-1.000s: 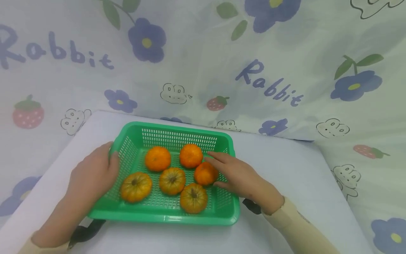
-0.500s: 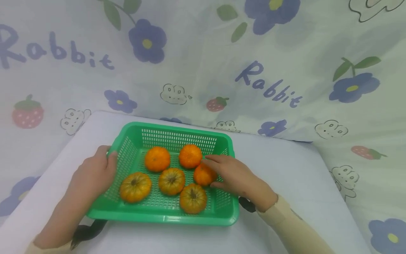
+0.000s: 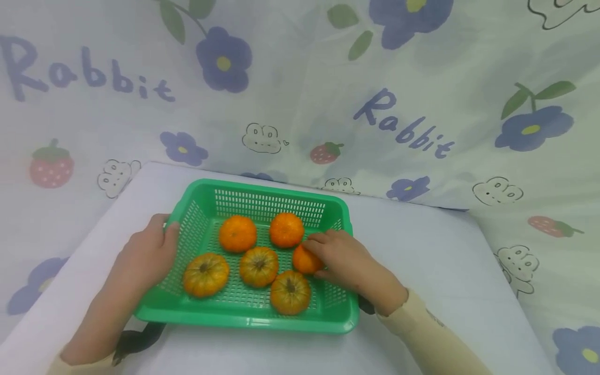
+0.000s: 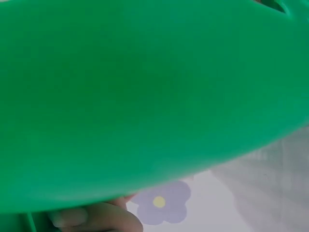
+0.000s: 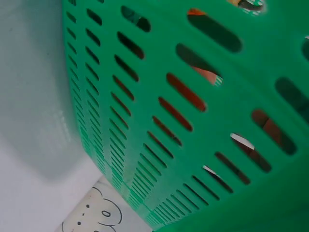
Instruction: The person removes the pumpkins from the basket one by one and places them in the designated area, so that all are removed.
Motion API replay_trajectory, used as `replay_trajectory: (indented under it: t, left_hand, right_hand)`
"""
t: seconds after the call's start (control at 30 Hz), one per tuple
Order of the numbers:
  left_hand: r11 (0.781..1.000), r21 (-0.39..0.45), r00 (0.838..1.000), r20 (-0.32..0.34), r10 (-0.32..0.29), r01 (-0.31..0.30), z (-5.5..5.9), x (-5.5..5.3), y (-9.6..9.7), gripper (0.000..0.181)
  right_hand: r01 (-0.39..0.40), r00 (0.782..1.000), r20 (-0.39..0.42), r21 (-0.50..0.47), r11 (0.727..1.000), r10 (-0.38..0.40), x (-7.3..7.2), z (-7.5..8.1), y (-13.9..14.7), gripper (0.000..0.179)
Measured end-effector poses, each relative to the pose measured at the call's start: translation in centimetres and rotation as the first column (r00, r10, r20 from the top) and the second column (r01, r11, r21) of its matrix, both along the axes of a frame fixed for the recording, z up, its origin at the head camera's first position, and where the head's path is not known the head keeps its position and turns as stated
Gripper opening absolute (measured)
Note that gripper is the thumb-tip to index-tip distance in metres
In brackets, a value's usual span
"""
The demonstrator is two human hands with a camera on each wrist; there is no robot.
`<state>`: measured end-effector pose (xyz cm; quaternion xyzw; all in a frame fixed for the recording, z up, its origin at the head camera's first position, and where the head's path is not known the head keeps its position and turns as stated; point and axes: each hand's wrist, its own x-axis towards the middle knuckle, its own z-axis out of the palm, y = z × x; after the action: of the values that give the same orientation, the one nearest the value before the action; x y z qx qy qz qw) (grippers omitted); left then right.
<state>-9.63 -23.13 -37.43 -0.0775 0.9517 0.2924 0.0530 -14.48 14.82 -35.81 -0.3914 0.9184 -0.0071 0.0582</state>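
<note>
A green plastic basket holds several small pumpkins, some plain orange and some yellow-green striped. My left hand grips the basket's left rim, thumb on the inner side. In the left wrist view, the smooth green rim fills most of the picture, with curled fingers below it. Reaching over the right wall, my right hand bends its fingers over the rightmost orange pumpkin, thumb at its near side. That pumpkin's right part is hidden under the hand. The right wrist view shows the slotted wall from outside.
The basket stands on a white-covered table. Behind hangs a printed curtain with flowers and rabbits. A striped pumpkin sits just in front of the gripped one, and another orange pumpkin behind it.
My right fingers have moved left and down and closed around the rightmost orange pumpkin. The left hand keeps its grip on the rim. The whole head view has shifted slightly.
</note>
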Motion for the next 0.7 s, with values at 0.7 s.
replay_trajectory:
  t: [0.7]
  left_hand:
    - [0.999, 0.033, 1.0, 0.01, 0.011, -0.011, 0.24, 0.16, 0.34, 0.069]
  right_hand:
    - [0.017, 0.998, -0.057, -0.036, 0.999, -0.019, 0.14, -0.81, 0.23, 0.06]
